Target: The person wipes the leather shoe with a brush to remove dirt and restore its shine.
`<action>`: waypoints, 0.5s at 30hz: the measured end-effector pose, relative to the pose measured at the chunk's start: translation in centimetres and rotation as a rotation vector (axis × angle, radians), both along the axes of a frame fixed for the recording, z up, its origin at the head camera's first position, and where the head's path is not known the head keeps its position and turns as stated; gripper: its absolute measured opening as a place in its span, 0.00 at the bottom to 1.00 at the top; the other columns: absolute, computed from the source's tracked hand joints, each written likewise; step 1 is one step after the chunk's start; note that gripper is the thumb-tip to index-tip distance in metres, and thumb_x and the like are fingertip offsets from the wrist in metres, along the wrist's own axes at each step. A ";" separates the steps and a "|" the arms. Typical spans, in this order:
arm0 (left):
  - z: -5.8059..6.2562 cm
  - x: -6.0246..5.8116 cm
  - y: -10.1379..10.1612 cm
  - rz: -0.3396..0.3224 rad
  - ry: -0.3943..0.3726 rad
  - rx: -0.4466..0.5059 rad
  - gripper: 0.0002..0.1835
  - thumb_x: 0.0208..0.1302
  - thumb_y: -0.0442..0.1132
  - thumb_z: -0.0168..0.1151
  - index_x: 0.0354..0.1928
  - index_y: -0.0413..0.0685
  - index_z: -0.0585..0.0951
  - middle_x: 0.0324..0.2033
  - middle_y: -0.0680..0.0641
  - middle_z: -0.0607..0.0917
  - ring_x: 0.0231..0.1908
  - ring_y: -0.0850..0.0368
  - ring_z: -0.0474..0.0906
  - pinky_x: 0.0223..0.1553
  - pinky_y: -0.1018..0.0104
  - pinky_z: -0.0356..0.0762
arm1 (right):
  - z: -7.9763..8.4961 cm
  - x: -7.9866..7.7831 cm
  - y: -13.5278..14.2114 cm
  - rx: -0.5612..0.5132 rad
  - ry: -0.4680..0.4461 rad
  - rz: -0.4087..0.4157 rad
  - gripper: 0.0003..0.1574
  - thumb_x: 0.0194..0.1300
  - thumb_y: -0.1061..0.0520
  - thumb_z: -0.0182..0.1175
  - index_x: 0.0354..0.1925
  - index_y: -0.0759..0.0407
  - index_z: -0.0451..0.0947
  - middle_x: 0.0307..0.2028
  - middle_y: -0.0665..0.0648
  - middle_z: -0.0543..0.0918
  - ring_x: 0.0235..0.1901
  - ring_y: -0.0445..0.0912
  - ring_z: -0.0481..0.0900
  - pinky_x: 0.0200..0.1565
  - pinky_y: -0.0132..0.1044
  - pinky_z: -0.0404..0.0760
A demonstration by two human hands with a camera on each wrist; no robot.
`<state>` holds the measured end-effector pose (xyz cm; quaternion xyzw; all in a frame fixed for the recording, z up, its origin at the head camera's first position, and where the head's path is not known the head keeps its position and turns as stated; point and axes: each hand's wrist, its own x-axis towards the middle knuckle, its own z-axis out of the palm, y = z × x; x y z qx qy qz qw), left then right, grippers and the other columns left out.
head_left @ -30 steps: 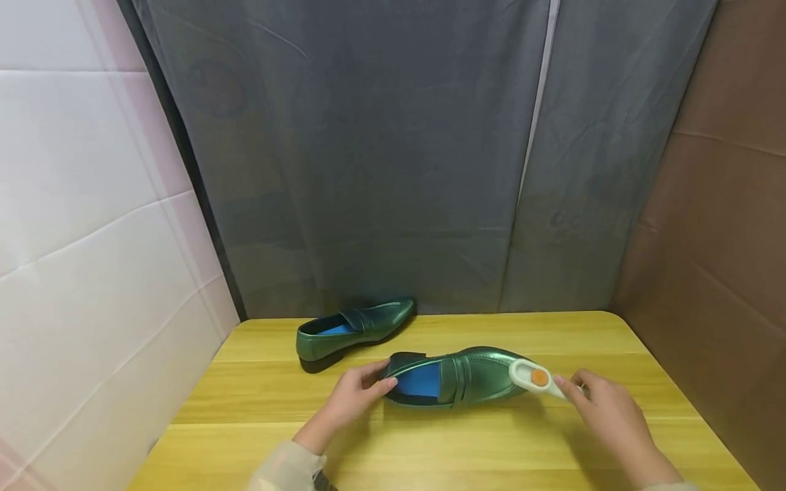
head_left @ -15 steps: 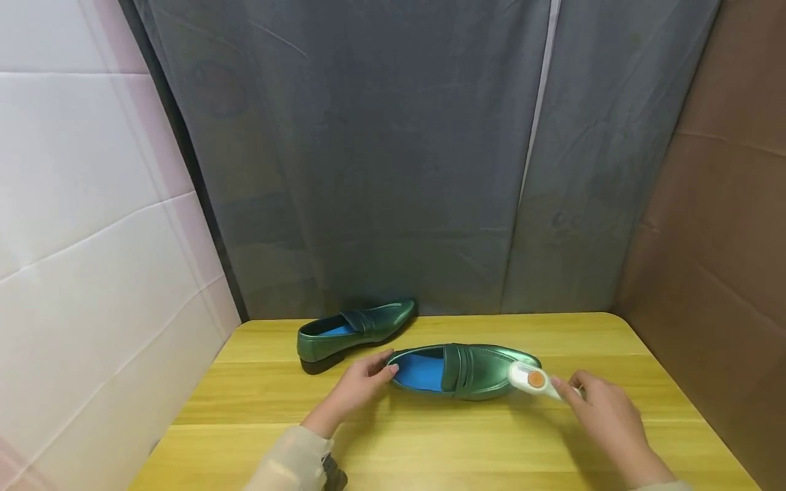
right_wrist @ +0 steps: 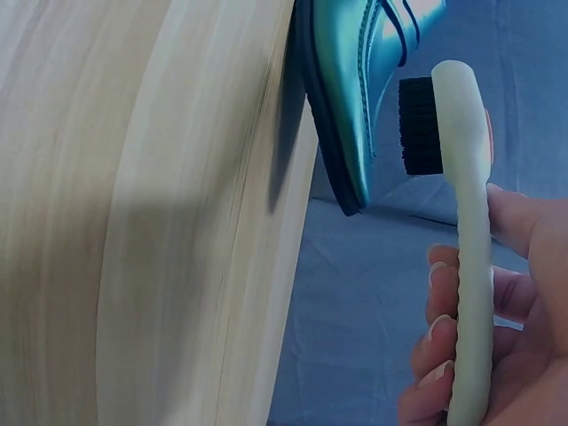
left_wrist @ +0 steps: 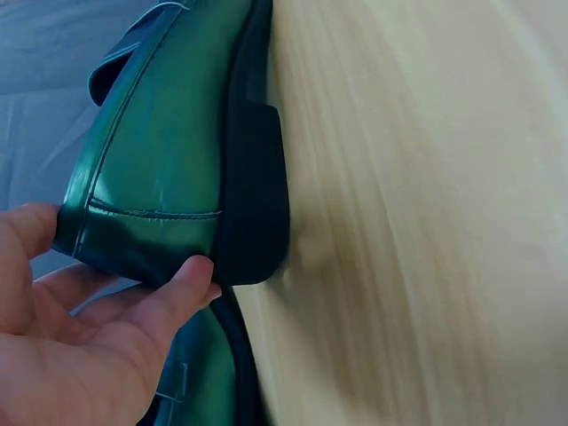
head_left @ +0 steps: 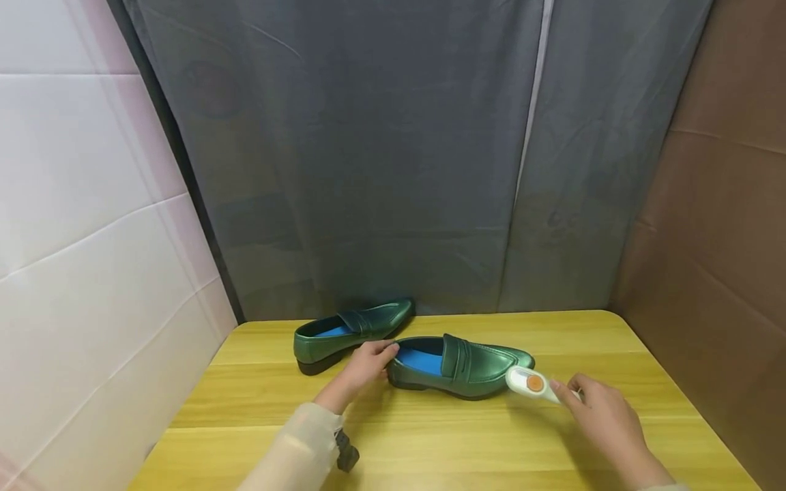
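A shiny green loafer (head_left: 485,368) with a blue insole lies toe to the right in the head view. My left hand (head_left: 367,365) grips it by the heel, thumb and fingers around the back, as the left wrist view shows on the loafer's heel (left_wrist: 160,240). In my right hand (head_left: 604,412) is a pale-handled brush (right_wrist: 466,177) with short black bristles and an orange spot on its back. The bristles (right_wrist: 420,126) face the toe but stand apart from it in the right wrist view. Fingers (right_wrist: 439,328) curl round the brush handle.
The matching green loafer (head_left: 350,331) sits behind and left, near the grey curtain (head_left: 381,170). Under both is a yellow wood-grain table (head_left: 430,443). A white panel (head_left: 92,204) bounds the left side, a brown one (head_left: 712,225) the right.
The held loafer has rolled from tilted away to showing its near side, and its heel has shifted slightly back with my left hand. The brush stays near the toe, now off it.
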<state>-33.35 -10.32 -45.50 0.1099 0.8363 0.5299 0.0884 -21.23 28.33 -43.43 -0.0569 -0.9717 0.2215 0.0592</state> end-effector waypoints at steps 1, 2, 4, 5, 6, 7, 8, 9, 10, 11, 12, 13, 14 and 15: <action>0.1 0.0 0.0 0.008 0.009 -0.019 0.27 0.66 0.51 0.51 0.60 0.41 0.70 0.57 0.37 0.71 0.41 0.49 0.79 0.41 0.54 0.77 | 0.0 0.0 0.0 -0.001 0.002 0.001 0.37 0.58 0.24 0.43 0.33 0.53 0.75 0.21 0.49 0.71 0.22 0.46 0.67 0.20 0.37 0.62; 0.2 -0.1 0.0 0.014 0.019 -0.034 0.26 0.67 0.51 0.51 0.60 0.41 0.71 0.56 0.37 0.72 0.38 0.49 0.79 0.40 0.54 0.77 | -0.1 -0.1 0.0 0.001 0.007 0.002 0.37 0.58 0.24 0.43 0.33 0.53 0.75 0.21 0.49 0.71 0.22 0.46 0.67 0.20 0.37 0.62; 0.3 -0.2 -0.1 0.021 0.032 -0.055 0.25 0.67 0.51 0.51 0.59 0.41 0.73 0.56 0.38 0.73 0.38 0.49 0.79 0.39 0.54 0.77 | -0.1 -0.1 -0.1 0.000 0.010 0.005 0.37 0.58 0.24 0.43 0.33 0.53 0.75 0.21 0.49 0.71 0.22 0.46 0.66 0.20 0.37 0.62; 0.4 -0.2 -0.1 0.022 0.029 -0.057 0.25 0.67 0.51 0.51 0.58 0.42 0.73 0.55 0.38 0.73 0.39 0.49 0.79 0.40 0.54 0.77 | -0.1 -0.2 -0.1 0.000 0.008 0.005 0.37 0.58 0.24 0.43 0.33 0.53 0.75 0.21 0.49 0.71 0.22 0.46 0.66 0.20 0.37 0.62; 0.4 -0.3 -0.1 0.019 0.030 -0.059 0.24 0.67 0.50 0.51 0.58 0.42 0.74 0.55 0.38 0.73 0.41 0.50 0.78 0.40 0.54 0.77 | -0.1 -0.2 -0.1 -0.003 0.005 0.005 0.37 0.58 0.24 0.43 0.33 0.53 0.75 0.21 0.49 0.71 0.22 0.46 0.67 0.20 0.37 0.62; 0.4 -0.4 -0.2 0.014 0.029 -0.057 0.24 0.67 0.50 0.51 0.58 0.41 0.74 0.55 0.38 0.73 0.44 0.50 0.77 0.40 0.53 0.77 | -0.1 -0.3 -0.1 -0.005 0.003 0.004 0.36 0.58 0.24 0.43 0.33 0.53 0.75 0.21 0.49 0.72 0.22 0.46 0.67 0.20 0.37 0.62; 0.4 -0.5 -0.2 0.009 0.027 -0.054 0.24 0.67 0.50 0.51 0.58 0.40 0.74 0.55 0.38 0.73 0.45 0.48 0.76 0.40 0.53 0.77 | -0.1 -0.3 -0.1 -0.007 0.001 0.003 0.36 0.58 0.24 0.43 0.33 0.53 0.75 0.22 0.49 0.72 0.22 0.46 0.67 0.21 0.38 0.62; 0.5 -0.6 -0.2 0.005 0.024 -0.050 0.24 0.67 0.49 0.50 0.57 0.40 0.73 0.56 0.38 0.73 0.48 0.47 0.75 0.41 0.52 0.77 | -0.1 -0.4 -0.2 -0.010 0.000 0.002 0.36 0.58 0.25 0.44 0.33 0.53 0.76 0.22 0.49 0.73 0.23 0.46 0.67 0.21 0.38 0.63; 0.5 -0.7 -0.2 0.004 0.019 -0.048 0.24 0.67 0.48 0.50 0.58 0.39 0.73 0.56 0.38 0.73 0.49 0.46 0.74 0.41 0.52 0.77 | -0.2 -0.6 -0.2 -0.013 -0.005 0.002 0.36 0.58 0.25 0.44 0.34 0.54 0.76 0.22 0.49 0.73 0.23 0.46 0.67 0.22 0.38 0.63; 0.5 -0.8 -0.2 0.002 0.015 -0.046 0.24 0.67 0.48 0.50 0.58 0.39 0.73 0.56 0.38 0.72 0.51 0.46 0.72 0.41 0.51 0.76 | -0.2 -0.7 -0.3 -0.016 -0.005 0.003 0.36 0.58 0.25 0.44 0.34 0.54 0.76 0.23 0.49 0.73 0.23 0.46 0.68 0.22 0.38 0.63; 0.4 -0.9 -0.2 0.000 0.014 -0.046 0.24 0.68 0.48 0.50 0.58 0.38 0.73 0.56 0.38 0.72 0.52 0.45 0.72 0.42 0.51 0.76 | -0.2 -0.9 -0.4 -0.018 -0.003 0.005 0.36 0.58 0.25 0.45 0.34 0.54 0.76 0.23 0.49 0.73 0.23 0.46 0.68 0.22 0.38 0.63; 0.4 -1.0 -0.2 -0.003 0.011 -0.041 0.24 0.68 0.48 0.50 0.58 0.38 0.73 0.56 0.38 0.72 0.53 0.45 0.71 0.42 0.51 0.76 | -0.3 -1.0 -0.6 -0.021 -0.003 0.008 0.35 0.59 0.26 0.45 0.34 0.54 0.76 0.22 0.49 0.73 0.23 0.46 0.67 0.23 0.37 0.64; 0.3 -1.1 -0.2 -0.005 0.007 -0.035 0.25 0.68 0.49 0.50 0.58 0.38 0.73 0.56 0.38 0.72 0.53 0.45 0.70 0.42 0.51 0.76 | -0.4 -1.2 -0.7 -0.026 -0.003 0.010 0.35 0.59 0.26 0.45 0.34 0.54 0.76 0.22 0.49 0.73 0.23 0.46 0.67 0.23 0.37 0.64; 0.2 -1.2 -0.2 -0.008 0.006 -0.031 0.25 0.68 0.49 0.50 0.58 0.38 0.73 0.56 0.38 0.72 0.53 0.45 0.71 0.42 0.50 0.76 | -0.4 -1.3 -0.9 -0.030 -0.003 0.013 0.35 0.59 0.26 0.45 0.33 0.54 0.76 0.22 0.49 0.73 0.23 0.45 0.67 0.23 0.37 0.63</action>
